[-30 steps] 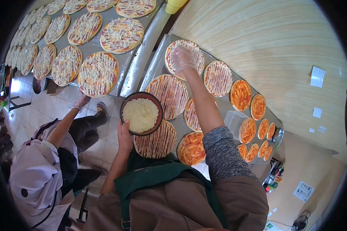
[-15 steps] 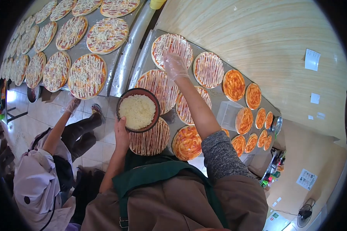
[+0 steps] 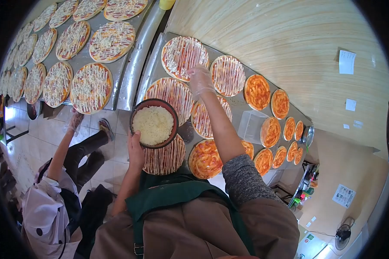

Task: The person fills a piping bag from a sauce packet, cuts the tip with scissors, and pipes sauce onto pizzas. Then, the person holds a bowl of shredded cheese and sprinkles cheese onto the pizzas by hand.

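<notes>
My left hand grips the rim of a dark, reddish-brown bowl filled with grated cheese. My right hand, in a clear plastic glove, is closed with its fingertips together, just above the lower right edge of a sauce-striped pizza. White cheese shreds lie on that pizza's left part and by the fingertips. Close to the hand is another striped pizza without visible cheese. More striped pizzas lie beside and partly under the bowl.
Several bases with only red sauce cover the right of the metal table, around a clear plastic box. At left, another metal table bears rows of cheese-topped pizzas. A co-worker stands beside it, one gloved hand near its edge.
My right hand has moved slightly down and right across the striped pizza, and more white shreds show at its left. The bowl stays in my left hand. The whole view has shifted slightly.
</notes>
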`<state>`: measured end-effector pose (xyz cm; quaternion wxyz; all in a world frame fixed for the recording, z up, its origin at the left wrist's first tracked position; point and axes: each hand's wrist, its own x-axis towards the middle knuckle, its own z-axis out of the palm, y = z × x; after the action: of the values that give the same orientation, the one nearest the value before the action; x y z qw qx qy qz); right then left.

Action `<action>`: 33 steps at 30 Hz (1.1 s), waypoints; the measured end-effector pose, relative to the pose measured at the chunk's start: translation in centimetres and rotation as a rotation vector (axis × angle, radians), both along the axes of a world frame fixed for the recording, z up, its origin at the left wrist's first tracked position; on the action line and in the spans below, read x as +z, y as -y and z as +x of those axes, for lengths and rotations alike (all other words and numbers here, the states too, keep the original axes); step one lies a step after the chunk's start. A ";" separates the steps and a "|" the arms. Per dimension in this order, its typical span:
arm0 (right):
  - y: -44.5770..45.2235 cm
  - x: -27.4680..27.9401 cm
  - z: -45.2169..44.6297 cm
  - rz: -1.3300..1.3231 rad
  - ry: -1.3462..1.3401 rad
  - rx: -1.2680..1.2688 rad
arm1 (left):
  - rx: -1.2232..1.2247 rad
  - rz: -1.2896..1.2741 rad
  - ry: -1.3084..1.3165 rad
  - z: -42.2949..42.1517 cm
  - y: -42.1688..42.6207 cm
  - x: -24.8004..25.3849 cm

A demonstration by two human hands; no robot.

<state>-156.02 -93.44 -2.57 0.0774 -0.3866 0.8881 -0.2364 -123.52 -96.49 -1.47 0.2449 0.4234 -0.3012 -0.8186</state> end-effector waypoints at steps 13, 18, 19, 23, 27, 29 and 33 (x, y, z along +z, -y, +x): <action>-0.4 -0.3 -6.5 0.245 0.088 -0.246 | -0.039 0.009 0.031 -1.1 0.5 1.8; 0.0 -0.8 -7.8 0.403 -0.080 -0.111 | -0.070 -0.003 0.012 -1.5 0.8 1.0; -0.3 -0.2 -6.9 0.275 -0.010 -0.078 | -0.075 -0.010 0.023 -2.1 0.9 1.5; -0.4 4.9 -1.3 -0.038 0.424 -0.050 | -0.095 -0.165 0.066 -4.9 1.6 0.6; -0.6 9.8 6.2 0.068 0.481 0.311 | -0.125 -0.286 0.035 -9.1 2.2 1.7; -0.9 8.8 8.3 0.065 -0.155 0.558 | -0.136 -0.464 0.067 -10.9 2.3 1.8; -0.8 9.6 8.9 0.107 0.239 0.478 | -0.123 -0.509 0.100 -12.5 2.6 1.3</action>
<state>-147.09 -92.62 7.03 0.2556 -0.5499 0.7674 -0.2083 -136.00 -99.09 -0.18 0.2783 0.3690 -0.5339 -0.7080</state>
